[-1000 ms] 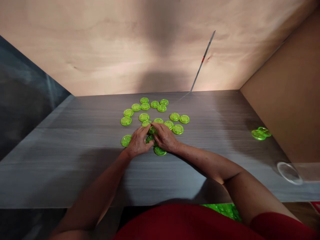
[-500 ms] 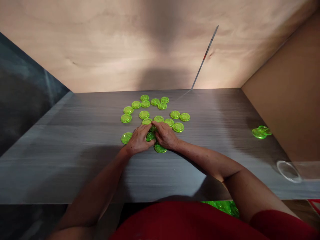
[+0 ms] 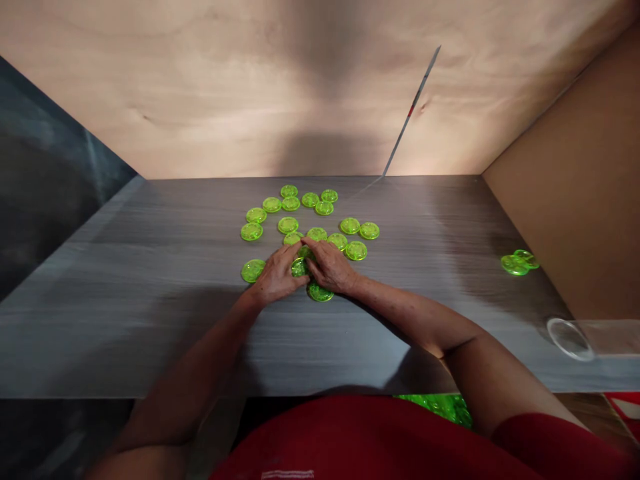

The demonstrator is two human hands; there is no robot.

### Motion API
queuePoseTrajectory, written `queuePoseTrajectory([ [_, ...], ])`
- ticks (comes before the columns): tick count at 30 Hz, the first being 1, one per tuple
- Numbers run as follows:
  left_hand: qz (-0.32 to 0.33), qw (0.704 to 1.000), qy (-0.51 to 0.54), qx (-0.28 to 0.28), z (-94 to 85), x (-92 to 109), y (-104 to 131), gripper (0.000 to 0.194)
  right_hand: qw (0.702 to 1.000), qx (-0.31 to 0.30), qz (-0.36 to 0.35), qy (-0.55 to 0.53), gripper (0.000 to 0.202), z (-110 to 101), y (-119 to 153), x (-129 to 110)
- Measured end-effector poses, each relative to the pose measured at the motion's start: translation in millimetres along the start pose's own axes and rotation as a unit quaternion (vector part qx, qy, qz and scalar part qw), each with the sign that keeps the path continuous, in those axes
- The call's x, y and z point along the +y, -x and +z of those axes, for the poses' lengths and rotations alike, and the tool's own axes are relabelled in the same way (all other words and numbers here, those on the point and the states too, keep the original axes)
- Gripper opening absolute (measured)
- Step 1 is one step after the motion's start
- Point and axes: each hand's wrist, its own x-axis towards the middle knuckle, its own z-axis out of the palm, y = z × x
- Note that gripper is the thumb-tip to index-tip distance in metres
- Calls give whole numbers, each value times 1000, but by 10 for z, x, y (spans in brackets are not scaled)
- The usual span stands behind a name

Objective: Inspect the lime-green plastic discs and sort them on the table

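Observation:
Near the middle of the table, my left hand (image 3: 279,272) and my right hand (image 3: 332,267) meet at the fingertips, curled around a translucent green plastic disc (image 3: 299,268). The left thumb reaches along its near side, while the right thumb presses at its right edge. Part of another green disc shows between the fingers, mostly hidden. Just under my right hand, a further disc (image 3: 320,292) lies flat, and one more (image 3: 253,271) is left of my left hand. Beyond the fingertips several similar discs (image 3: 317,234) are spread singly and in touching groups.
At the right, a few green discs (image 3: 515,265) lie by the brown side wall (image 3: 575,220). A clear cylindrical container (image 3: 570,339) rests on its side nearer me. A wooden panel (image 3: 200,100) backs the grey table (image 3: 175,267). Green items (image 3: 440,408) show below the front edge.
The view has shifted slightly. Both hands stay around the disc in nearly the same pose, and the disc between them shows a little more. The other discs lie as before.

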Motion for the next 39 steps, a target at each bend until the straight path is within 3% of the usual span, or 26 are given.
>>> queuePoseTrajectory([
  [5, 14, 1000, 13, 15, 42, -96, 6, 69, 1000, 13, -19, -12, 56, 15, 12, 43],
  [15, 53, 998, -11, -22, -43, -155, 2, 72, 998, 12, -48, -33, 73, -6, 9, 38],
  [23, 50, 994, -98, -16, -70, -151, -24, 32, 997, 5, -67, -32, 69, -37, 13, 14],
  [31, 96, 995, -31, -18, -68, -98, -45, 21, 996, -16, -72, -45, 74, -116, -8, -57],
  [39, 73, 996, -52, -14, -31, -110, -30, 32, 996, 14, -70, -58, 68, -74, 2, -78],
])
